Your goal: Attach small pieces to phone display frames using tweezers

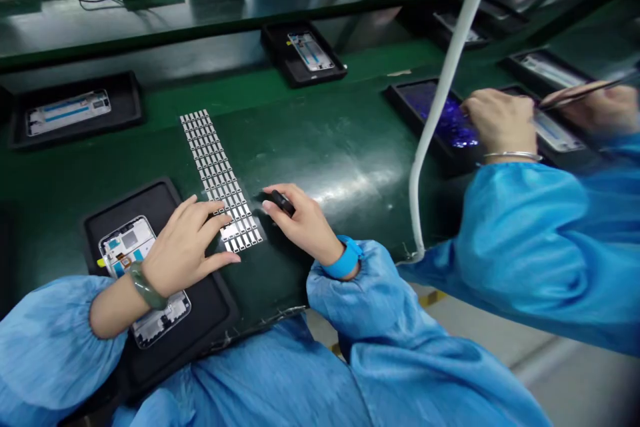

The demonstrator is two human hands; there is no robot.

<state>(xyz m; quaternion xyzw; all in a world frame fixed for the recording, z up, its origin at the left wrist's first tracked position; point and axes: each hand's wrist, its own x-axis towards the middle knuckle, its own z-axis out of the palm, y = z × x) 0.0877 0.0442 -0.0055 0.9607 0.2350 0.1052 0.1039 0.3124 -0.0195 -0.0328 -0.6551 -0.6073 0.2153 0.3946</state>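
A strip of small white-and-silver stickers in rows lies on the green bench top. My left hand rests with its fingers spread, its fingertips touching the near left side of the strip. Just right of the strip, my right hand is closed around a small black tool; its working end is too dark to make out. Under my left wrist, a silver phone frame with blue pieces and a yellow tab sits in a black tray, partly hidden by my forearm.
Black trays with phone frames stand at the far left and back middle. A white cable hangs down right of my right hand. Beyond it, a co-worker's hands work over more trays. A shelf runs along the back.
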